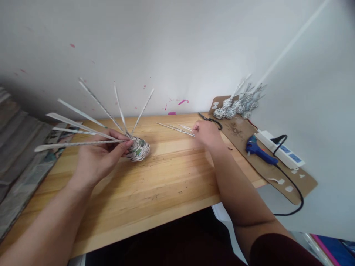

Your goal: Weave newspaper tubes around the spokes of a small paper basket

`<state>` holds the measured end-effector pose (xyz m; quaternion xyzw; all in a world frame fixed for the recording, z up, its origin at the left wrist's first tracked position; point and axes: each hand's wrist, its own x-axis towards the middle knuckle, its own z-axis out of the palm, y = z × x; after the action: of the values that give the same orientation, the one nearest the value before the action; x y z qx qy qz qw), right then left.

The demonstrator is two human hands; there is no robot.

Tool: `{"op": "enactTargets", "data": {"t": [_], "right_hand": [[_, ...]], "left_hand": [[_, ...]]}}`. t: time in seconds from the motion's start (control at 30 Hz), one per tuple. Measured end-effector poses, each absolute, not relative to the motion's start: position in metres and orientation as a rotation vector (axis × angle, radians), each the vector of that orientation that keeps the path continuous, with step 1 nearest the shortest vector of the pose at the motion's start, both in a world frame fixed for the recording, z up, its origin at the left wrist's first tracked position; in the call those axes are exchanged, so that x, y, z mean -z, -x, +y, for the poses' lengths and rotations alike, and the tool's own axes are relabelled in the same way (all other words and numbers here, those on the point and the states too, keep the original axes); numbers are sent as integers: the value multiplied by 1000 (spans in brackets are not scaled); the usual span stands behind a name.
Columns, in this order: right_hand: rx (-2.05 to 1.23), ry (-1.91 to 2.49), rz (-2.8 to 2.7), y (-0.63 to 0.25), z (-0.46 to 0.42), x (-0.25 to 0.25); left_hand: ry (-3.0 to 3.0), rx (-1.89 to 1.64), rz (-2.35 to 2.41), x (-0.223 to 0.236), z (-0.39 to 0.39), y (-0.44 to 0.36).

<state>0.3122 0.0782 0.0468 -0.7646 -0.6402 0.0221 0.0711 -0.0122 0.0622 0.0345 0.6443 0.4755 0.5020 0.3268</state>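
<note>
A small woven paper basket [138, 148] lies on its side on the wooden table [166, 184], with several rolled newspaper tubes fanning out to the upper left. My left hand [97, 155] grips it at the rim, fingers closed round the tubes. My right hand [203, 132] rests further right on the table, fingers pinched on the ends of loose paper tubes [174, 128] that lie flat toward the wall.
Black scissors [210, 120] lie just behind my right hand. A cardboard sheet [244, 133] at the right holds a blue glue gun [259, 149], a white power strip [280, 147] and several finished woven pieces [238, 105]. Newspapers [24, 166] are stacked at the left.
</note>
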Motion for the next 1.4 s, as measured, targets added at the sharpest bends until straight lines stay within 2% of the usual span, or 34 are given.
{"op": "enactTargets", "data": {"t": [0.3,0.63,0.83,1.2,1.4], "right_hand": [[19,2032,-2007,-295,86,-32],[-75,2188,-2134,-285,74,-40],[-59,2244,-2088,-300,74,-44],[-226,2378,-2143,-310,67,-60],[-135,2409,-1969,-320,67,-63]], "left_hand": [[-1707,-1297,1338,-43,57,6],[-1727,-1308,1497,-53,41,-3],[-1732,-1253,1359,-41,55,7],[-1752,-1107,1151,-32,55,11],[-1790,-1049,1194,-35,55,12]]}}
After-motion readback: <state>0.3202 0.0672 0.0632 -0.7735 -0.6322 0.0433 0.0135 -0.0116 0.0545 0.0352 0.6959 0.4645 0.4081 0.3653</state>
